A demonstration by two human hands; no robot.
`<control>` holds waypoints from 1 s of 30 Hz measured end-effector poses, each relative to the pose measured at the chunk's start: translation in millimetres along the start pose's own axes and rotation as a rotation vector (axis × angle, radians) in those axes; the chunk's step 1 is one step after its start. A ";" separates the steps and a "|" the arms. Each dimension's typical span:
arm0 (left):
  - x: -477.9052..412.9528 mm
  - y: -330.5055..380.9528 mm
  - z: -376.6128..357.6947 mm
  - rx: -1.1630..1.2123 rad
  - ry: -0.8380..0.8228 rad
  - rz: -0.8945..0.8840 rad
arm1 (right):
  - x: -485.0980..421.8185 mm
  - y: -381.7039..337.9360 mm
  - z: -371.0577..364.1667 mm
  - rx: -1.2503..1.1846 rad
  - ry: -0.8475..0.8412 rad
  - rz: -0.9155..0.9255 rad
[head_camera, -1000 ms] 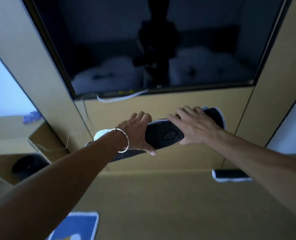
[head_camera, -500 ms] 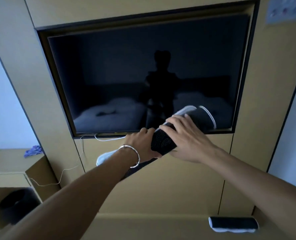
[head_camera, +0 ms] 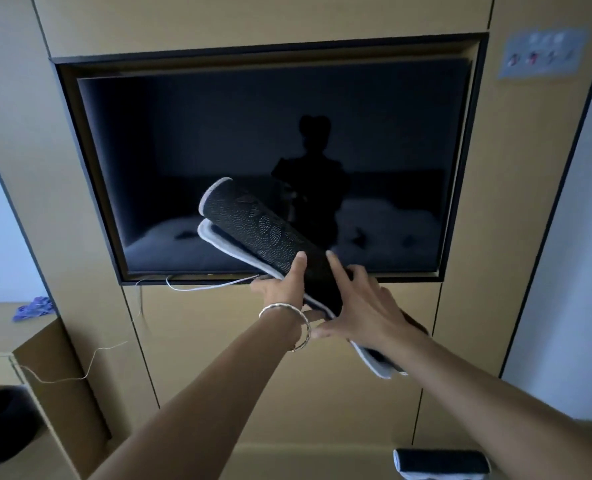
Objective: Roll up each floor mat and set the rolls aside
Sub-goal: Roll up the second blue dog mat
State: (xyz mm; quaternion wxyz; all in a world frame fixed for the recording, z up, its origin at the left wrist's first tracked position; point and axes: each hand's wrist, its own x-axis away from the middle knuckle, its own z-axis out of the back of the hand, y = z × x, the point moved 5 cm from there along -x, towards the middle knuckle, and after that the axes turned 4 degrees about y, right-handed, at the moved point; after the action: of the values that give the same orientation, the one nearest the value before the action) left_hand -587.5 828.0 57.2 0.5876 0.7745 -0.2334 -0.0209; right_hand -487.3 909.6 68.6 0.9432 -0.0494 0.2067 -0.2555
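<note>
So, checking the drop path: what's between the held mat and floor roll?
Head view: only the right forearm and wall panel lie between held mat and floor roll.

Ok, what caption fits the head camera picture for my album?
Left hand grips a rolled black mat, right hand touches it, before the TV; another roll lies below.

Two floor mats, both rolled: one aloft, one lying down.
The rolled mat (head_camera: 253,223), black dotted backing outward with a pale border, is loosely wound and tilted, its upper end to the left, its outer flap sagging free beneath. A second roll (head_camera: 443,460), same colours, lies on its side low to the right, well apart.
</note>
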 end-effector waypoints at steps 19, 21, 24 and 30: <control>-109.9 29.3 -103.1 -2.059 -0.598 -1.342 | -72.3 113.1 -4.6 0.223 -0.179 0.180; -125.9 19.9 -117.9 -2.017 -0.679 -1.295 | -85.1 129.8 -10.8 0.263 -0.210 0.172; -147.5 3.7 -136.0 -1.915 -0.779 -1.243 | -96.2 156.4 -24.3 0.263 -0.268 0.105; -173.5 -41.0 -173.8 -1.811 -0.882 -1.223 | -88.8 227.0 -46.2 0.225 -0.345 -0.124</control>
State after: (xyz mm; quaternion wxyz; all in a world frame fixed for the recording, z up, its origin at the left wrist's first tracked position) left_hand -674.8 1059.7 31.2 0.6841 -0.0164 0.0936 -0.7232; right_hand -471.4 1151.0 13.8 0.9467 0.0008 0.0088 -0.3221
